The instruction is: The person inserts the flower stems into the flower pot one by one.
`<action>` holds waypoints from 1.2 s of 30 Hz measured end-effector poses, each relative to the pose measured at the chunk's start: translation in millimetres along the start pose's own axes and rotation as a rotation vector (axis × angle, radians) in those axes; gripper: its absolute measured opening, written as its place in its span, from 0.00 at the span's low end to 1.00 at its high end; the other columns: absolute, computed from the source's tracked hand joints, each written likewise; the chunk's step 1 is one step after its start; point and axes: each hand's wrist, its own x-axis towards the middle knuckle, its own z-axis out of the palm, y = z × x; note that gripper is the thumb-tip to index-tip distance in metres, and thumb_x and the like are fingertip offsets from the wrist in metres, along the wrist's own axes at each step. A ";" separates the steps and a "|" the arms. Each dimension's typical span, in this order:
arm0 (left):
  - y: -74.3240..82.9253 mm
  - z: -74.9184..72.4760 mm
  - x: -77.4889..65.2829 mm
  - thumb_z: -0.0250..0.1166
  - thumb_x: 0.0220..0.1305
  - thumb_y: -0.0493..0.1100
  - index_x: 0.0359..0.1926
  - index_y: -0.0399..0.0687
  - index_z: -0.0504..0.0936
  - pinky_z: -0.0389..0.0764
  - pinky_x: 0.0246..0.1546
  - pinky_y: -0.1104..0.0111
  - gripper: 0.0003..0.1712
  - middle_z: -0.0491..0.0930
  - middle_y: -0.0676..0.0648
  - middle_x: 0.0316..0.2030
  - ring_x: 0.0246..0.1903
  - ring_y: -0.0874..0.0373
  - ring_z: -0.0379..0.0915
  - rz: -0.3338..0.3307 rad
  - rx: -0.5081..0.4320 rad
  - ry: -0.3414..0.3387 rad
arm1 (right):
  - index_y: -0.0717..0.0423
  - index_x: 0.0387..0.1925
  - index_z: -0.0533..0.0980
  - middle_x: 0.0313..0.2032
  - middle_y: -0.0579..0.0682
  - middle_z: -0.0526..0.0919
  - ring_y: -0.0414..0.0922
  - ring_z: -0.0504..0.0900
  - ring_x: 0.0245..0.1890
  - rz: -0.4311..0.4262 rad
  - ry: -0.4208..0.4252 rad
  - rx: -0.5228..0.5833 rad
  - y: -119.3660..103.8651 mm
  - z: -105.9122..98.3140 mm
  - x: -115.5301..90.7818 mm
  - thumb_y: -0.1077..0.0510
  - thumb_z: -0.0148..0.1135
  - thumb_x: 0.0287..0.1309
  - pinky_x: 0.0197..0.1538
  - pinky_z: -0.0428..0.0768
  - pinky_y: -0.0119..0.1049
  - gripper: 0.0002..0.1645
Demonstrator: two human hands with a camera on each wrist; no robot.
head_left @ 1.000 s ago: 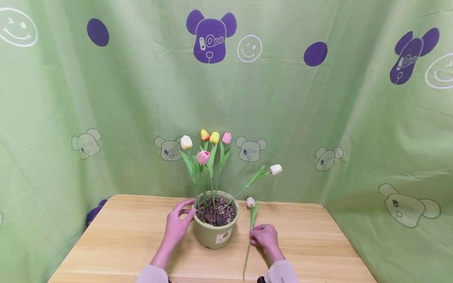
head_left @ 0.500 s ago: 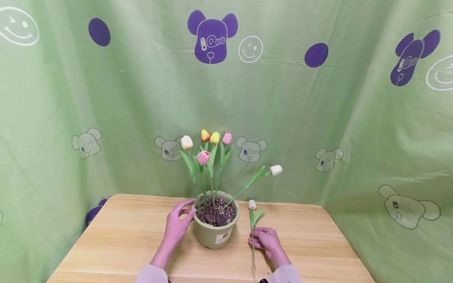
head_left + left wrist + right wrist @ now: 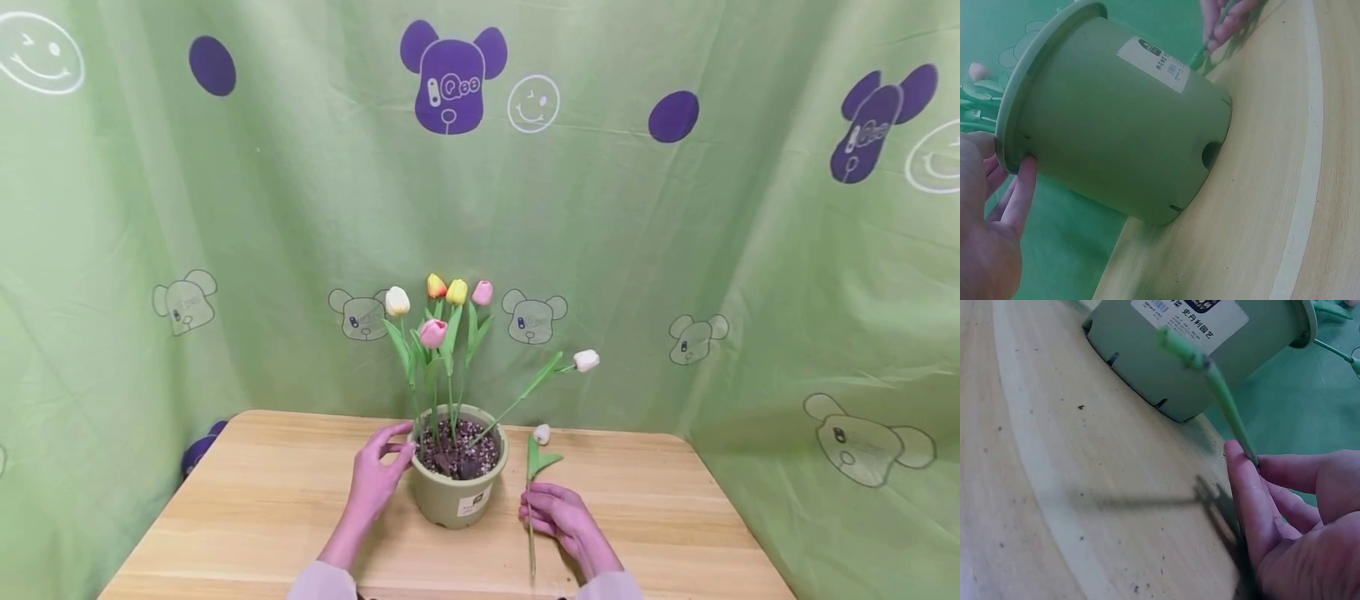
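Note:
A green plastic flowerpot (image 3: 442, 504) filled with dark, speckled soil (image 3: 480, 458) stands on the table. My left hand (image 3: 378, 473) holds its left rim between thumb and fingers; the left wrist view has a finger beneath the rim (image 3: 1013, 94). To the right of the pot, my right hand (image 3: 566, 518) pinches the stem of a white artificial tulip (image 3: 542, 434), bloom pointing away from me. Close up in the right wrist view, the cut stem end (image 3: 1175, 344) sticks out past the thumb and fingers, above the wood.
Several artificial tulips rise from the soil, among them a yellow one (image 3: 457, 292) and a pink one (image 3: 432, 333). One white tulip (image 3: 587, 360) leans far right over the rim. Dark crumbs (image 3: 1081, 407) dot the wooden table (image 3: 660, 517). A green printed curtain (image 3: 600, 217) hangs behind.
The tulip in my right hand has turned, its leaf swinging out to the right and its lower stem end shifting. The right hand's fingers have rolled along the stem. Left hand and pot are still.

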 end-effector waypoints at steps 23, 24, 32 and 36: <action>-0.3 0.2 -0.4 0.69 0.68 0.36 0.63 0.44 0.80 0.92 0.46 0.68 0.24 0.78 0.40 0.64 0.50 0.47 0.83 0.000 0.020 -0.002 | 0.66 0.68 0.67 0.55 0.70 0.81 0.48 0.90 0.37 -0.142 0.204 -0.016 -13.8 8.1 -6.2 0.69 0.59 0.69 0.45 0.93 0.38 0.28; 0.1 0.4 -0.7 0.69 0.68 0.36 0.63 0.44 0.80 0.92 0.46 0.68 0.23 0.78 0.40 0.64 0.50 0.47 0.83 0.001 0.021 -0.002 | 0.66 0.68 0.67 0.55 0.71 0.81 0.48 0.90 0.37 -0.148 0.218 -0.019 -13.9 7.9 -6.4 0.70 0.59 0.69 0.44 0.93 0.38 0.28; 2.6 0.5 -0.6 0.69 0.67 0.36 0.63 0.43 0.80 0.92 0.47 0.66 0.23 0.78 0.40 0.64 0.50 0.46 0.83 -0.009 0.019 -0.010 | 0.64 0.70 0.64 0.48 0.60 0.85 0.47 0.89 0.36 -0.190 0.286 -0.024 -19.4 8.1 -10.9 0.70 0.58 0.70 0.42 0.93 0.38 0.30; 3.7 0.2 -1.3 0.70 0.67 0.36 0.62 0.43 0.81 0.92 0.47 0.66 0.23 0.79 0.40 0.64 0.50 0.46 0.83 -0.008 0.013 -0.003 | 0.63 0.70 0.64 0.45 0.55 0.84 0.47 0.89 0.36 -0.215 0.319 -0.023 -22.6 8.1 -12.2 0.69 0.59 0.70 0.41 0.94 0.37 0.30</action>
